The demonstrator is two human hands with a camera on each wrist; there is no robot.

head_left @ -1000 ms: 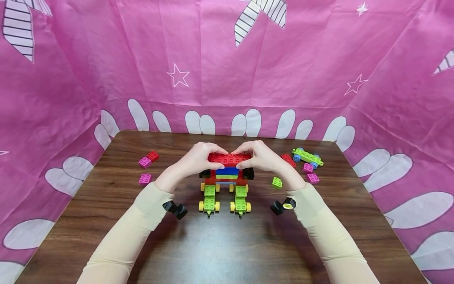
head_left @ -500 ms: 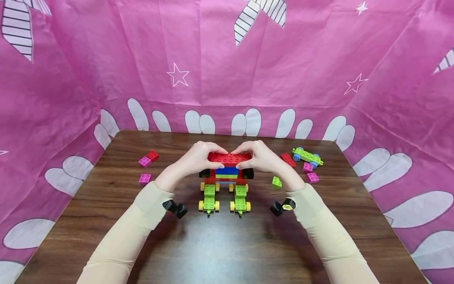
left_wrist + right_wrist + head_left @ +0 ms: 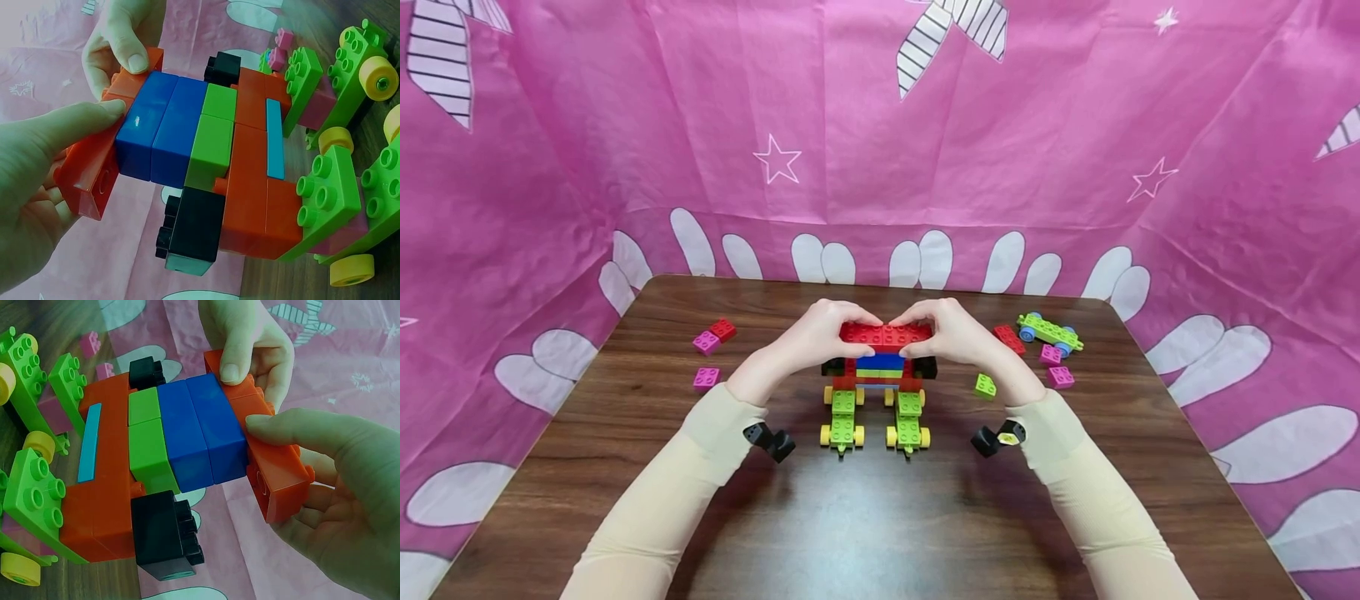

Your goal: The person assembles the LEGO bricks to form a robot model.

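Both hands hold the row of red bricks (image 3: 883, 337) on top of a brick build that stands mid-table. My left hand (image 3: 816, 333) grips the row's left end and my right hand (image 3: 953, 335) its right end, thumbs on the near face. Below come two layers of blue bricks (image 3: 165, 125), then lime bricks (image 3: 212, 140) with a black brick (image 3: 195, 228) on either side. Lower red bricks (image 3: 106, 462) flank a light blue strip (image 3: 89, 442). Two lime wheeled bases (image 3: 842, 429) with yellow wheels carry everything. The hands hide the row's ends.
To the left on the wooden table (image 3: 880, 525) lie pink bricks (image 3: 706, 378) and a small red brick (image 3: 723, 330). Right of the build are a lime brick (image 3: 986, 385), a red brick (image 3: 1009, 338), more pink bricks (image 3: 1061, 377) and a blue-wheeled lime base (image 3: 1049, 332).
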